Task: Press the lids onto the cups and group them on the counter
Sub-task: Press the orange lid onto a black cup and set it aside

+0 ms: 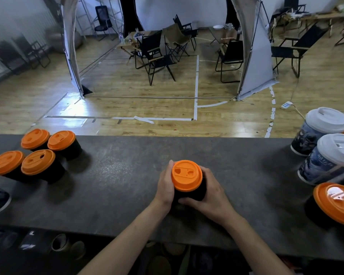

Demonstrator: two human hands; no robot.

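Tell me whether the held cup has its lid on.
On: the orange lid covers the black cup gripped by left hand and right hand.

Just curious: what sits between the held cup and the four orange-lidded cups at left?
Nothing; the head view shows bare counter between the held cup and the four cups.

A dark grey counter (127, 175) runs across the foreground. Beyond it, a glossy wooden floor (127, 86) carries white tape lines (196, 86). Two pale fabric panels (253, 60) hang like an opened tent front; between them black folding chairs (157, 56) stand around a low cluttered table (124, 45). A black office chair (102, 18) sits by the white back wall (187, 8). A white power strip (286, 105) lies at right.
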